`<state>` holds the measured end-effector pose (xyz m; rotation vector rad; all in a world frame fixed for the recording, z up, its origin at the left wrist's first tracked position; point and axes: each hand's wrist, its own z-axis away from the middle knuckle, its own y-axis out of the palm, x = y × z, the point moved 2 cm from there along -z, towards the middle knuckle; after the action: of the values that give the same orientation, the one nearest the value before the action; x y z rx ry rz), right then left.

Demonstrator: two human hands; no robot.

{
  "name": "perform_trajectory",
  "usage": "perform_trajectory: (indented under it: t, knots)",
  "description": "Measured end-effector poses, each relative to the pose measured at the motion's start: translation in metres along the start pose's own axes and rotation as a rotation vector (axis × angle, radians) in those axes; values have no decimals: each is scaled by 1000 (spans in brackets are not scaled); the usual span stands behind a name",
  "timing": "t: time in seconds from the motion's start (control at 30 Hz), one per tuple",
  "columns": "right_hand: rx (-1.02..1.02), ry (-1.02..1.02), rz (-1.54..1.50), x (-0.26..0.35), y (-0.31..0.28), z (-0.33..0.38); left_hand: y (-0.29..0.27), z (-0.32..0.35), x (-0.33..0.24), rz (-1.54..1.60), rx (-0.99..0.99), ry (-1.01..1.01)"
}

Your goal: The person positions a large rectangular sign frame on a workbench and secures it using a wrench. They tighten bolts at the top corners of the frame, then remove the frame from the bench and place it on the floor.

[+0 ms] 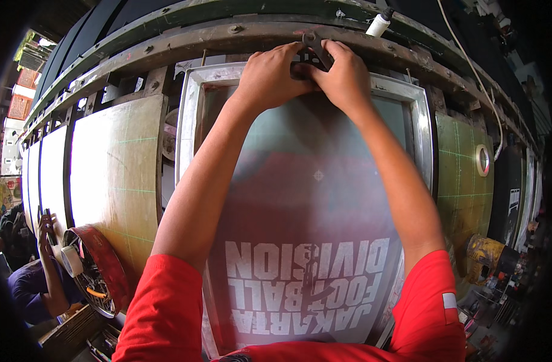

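Note:
A screen-printing frame (425, 130) with a pale metal border lies in front of me, its mesh bearing large pale block lettering, upside down from here, and a small cross mark. Both my arms stretch over it to its far edge. There my right hand (346, 75) closes on a dark metal piece with a rounded end (315, 43), perhaps a wrench or part of a clamp. My left hand (271, 77) is bent close beside it, fingers curled at the frame's far bar; whatever they grip is hidden. The thumbs nearly meet.
A long bolted metal rail (191, 41) runs beyond the frame. On it stands a white bottle (378, 24) with a dark cap. Boards with green lines (128, 157) flank the frame; a tape roll (482, 160) lies right. At left are a red round fan (104, 265) and another person (34, 283).

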<state>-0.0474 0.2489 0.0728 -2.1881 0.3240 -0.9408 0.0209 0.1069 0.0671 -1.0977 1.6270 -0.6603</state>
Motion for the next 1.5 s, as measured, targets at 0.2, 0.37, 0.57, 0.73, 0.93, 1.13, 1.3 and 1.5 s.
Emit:
perform_trajectory:
  t: [0.2, 0.37, 0.57, 0.73, 0.93, 1.13, 1.3, 1.5]
  knots:
    - [78, 9, 3, -3, 1, 0, -2, 0, -3, 33, 32, -33]
    - [69, 35, 87, 3, 1, 0, 1, 1, 1, 25, -17, 6]
    - [61, 17, 113, 4, 0, 0, -5, 0, -6, 32, 48, -41]
    - [45, -47, -74, 8, -19, 8, -7, 2, -6, -2, 14, -46]
    - [-17, -66, -175, -1, -19, 20, -3, 2, -1, 2, -40, 17]
    - [-128, 745, -1537, -17, -35, 15, -7, 4, -9, -18, -10, -39]
    - [-347, 801, -1489, -45, -41, 14, -8, 4, -10, -26, 13, -24]
    - [-408, 802, -1316, -35, -41, 14, -9, 5, -9, -37, 18, -17]
